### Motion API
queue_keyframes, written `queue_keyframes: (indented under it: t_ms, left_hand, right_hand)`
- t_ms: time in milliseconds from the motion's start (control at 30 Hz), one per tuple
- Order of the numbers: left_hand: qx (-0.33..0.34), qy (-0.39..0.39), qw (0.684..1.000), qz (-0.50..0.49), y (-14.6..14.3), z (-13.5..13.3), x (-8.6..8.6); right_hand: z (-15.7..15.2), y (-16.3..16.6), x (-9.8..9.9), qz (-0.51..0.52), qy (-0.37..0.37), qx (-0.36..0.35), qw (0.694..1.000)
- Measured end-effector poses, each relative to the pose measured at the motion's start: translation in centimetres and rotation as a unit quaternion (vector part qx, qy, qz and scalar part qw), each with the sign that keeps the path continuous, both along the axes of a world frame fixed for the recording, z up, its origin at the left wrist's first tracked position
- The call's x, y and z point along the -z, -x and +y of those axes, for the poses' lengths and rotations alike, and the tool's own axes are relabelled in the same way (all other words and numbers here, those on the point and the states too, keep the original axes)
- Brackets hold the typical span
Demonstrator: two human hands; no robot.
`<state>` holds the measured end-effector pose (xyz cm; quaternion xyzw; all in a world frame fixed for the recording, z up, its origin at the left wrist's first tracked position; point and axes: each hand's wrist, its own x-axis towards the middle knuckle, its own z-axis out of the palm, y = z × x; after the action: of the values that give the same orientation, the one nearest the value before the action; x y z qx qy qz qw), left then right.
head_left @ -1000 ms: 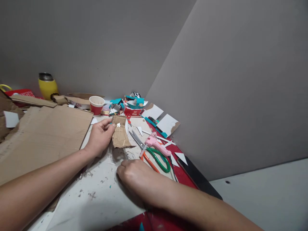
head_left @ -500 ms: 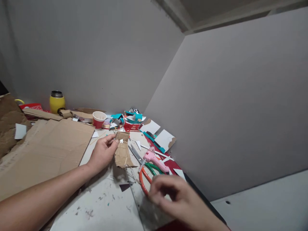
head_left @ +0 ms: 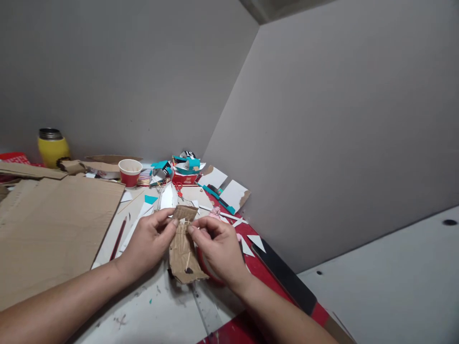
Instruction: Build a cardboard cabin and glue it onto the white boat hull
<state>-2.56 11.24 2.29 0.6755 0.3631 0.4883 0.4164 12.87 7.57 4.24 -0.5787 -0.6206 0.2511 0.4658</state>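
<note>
A strip of torn brown corrugated cardboard (head_left: pixel 182 258) hangs tilted over the table in front of me. My left hand (head_left: pixel 145 236) pinches its upper left edge between thumb and fingers. Thin wooden sticks and a small white scrap lie across its upper part, and another thin stick (head_left: pixel 188 261) runs down its lower part. My right hand (head_left: pixel 222 246) is closed in a pinch at the upper right edge, touching the small sticks; what exactly sits between its fingertips is hidden. Behind that hand, a pink glue gun (head_left: pixel 215 212) is mostly covered.
A large cardboard sheet (head_left: pixel 60 224) covers the left of the table (head_left: pixel 143 315). Farther back stand a yellow bottle (head_left: pixel 53 149) and a red-and-white paper cup (head_left: pixel 130 174). Teal paper pieces (head_left: pixel 188 165) and white card scraps (head_left: pixel 234 195) lie near the wall corner.
My right hand has come up and left from near the scissors to the cardboard strip, its fingertips now pinched there. The strip sits slightly lower in view; the camera has turned right.
</note>
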Motion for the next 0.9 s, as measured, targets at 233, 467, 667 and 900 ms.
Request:
queue_keyframes:
  t_ms: [233,467,667,900]
  left_hand:
    - [-0.004,-0.018,0.999,0.031,0.0,-0.1,0.4]
    - [-0.018,-0.061,0.996,0.058,0.1,0.0,0.9]
    - [-0.023,-0.084,0.994,0.062,0.1,-0.1,0.9]
    - [-0.023,-0.115,0.991,0.071,0.1,-0.1,0.9]
  right_hand:
    - [-0.1,0.5,0.2,0.016,0.015,0.024,0.999]
    - [0.3,0.7,0.8,0.017,0.01,0.032,0.999]
    - [0.4,0.6,1.1,0.025,0.003,0.036,0.999]
    - [0.4,0.6,1.3,0.014,-0.001,0.039,0.999]
